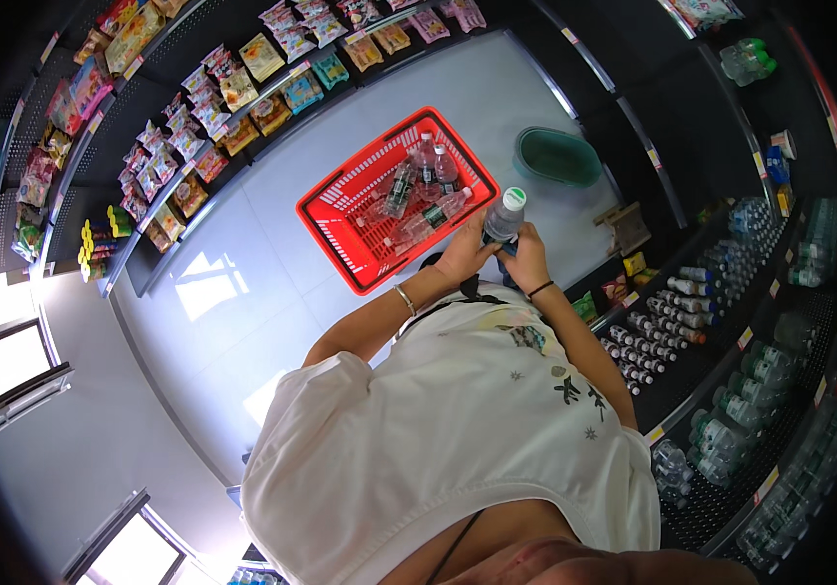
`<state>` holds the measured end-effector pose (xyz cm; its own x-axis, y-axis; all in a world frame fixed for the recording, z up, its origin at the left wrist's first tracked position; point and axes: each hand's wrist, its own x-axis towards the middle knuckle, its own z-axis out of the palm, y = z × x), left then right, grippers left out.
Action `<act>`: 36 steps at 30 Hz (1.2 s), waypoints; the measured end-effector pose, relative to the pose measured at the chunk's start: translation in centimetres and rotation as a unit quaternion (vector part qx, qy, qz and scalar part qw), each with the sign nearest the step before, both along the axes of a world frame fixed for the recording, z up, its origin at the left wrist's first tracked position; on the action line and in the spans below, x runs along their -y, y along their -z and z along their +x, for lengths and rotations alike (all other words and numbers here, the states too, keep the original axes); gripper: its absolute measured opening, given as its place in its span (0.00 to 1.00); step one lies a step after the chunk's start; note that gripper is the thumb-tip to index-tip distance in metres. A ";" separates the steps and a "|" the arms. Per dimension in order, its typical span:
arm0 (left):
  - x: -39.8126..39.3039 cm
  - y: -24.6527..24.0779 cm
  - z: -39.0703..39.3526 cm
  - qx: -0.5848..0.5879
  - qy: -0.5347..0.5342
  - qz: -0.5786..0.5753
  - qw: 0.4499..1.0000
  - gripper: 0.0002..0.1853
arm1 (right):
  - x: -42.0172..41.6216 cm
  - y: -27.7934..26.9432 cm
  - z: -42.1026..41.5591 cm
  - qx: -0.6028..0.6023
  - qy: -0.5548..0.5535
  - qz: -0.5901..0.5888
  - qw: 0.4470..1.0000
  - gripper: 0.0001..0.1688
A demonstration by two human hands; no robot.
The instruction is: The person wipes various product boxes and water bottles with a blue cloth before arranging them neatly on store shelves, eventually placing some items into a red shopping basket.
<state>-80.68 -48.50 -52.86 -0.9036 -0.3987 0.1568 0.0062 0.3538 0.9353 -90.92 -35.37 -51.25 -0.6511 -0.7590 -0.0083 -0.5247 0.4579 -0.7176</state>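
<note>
My left hand (pixel 464 251) and my right hand (pixel 528 257) are both closed around a clear plastic bottle (pixel 508 214) with a white and green cap, held upright in front of my waist. Something dark blue shows below the bottle, between the hands; what it is I cannot tell. Just beyond my left hand, a red plastic shopping basket (pixel 360 281) stands on the floor. Several clear plastic bottles (pixel 429 219) with dark labels lie or lean inside it.
A green oval tub (pixel 557 155) and a brown stool-like object (pixel 627 227) are on the floor at the right. Shelves of packaged snacks (pixel 206 110) curve along the upper left. Shelves of bottled drinks (pixel 715 435) stand close on my right.
</note>
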 end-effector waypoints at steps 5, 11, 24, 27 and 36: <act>3.0 1.5 -0.4 0.059 -0.039 0.021 0.997 0.35 | 3.4 1.9 -1.0 0.013 -0.036 0.023 0.999 0.25; 6.5 6.7 -0.8 0.123 -0.080 0.076 0.986 0.35 | 7.5 3.6 -1.5 0.109 -0.062 0.054 0.991 0.27; 12.0 10.7 0.4 0.152 -0.104 0.018 0.983 0.33 | 13.7 11.7 0.1 0.285 -0.001 0.038 0.958 0.26; 13.4 10.7 0.1 0.171 -0.100 0.038 0.979 0.32 | 15.0 13.8 0.7 0.298 0.031 0.013 0.954 0.28; 14.5 14.1 -1.8 0.180 -0.107 0.032 0.977 0.29 | 16.1 16.6 -0.9 0.393 0.051 -0.017 0.918 0.40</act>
<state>-82.50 -63.05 -66.93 -0.7906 -0.5830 -0.1873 -0.3945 0.2509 0.8840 -91.80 -51.51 -67.89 -0.5216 -0.7032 -0.4832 0.2051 0.4464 -0.8710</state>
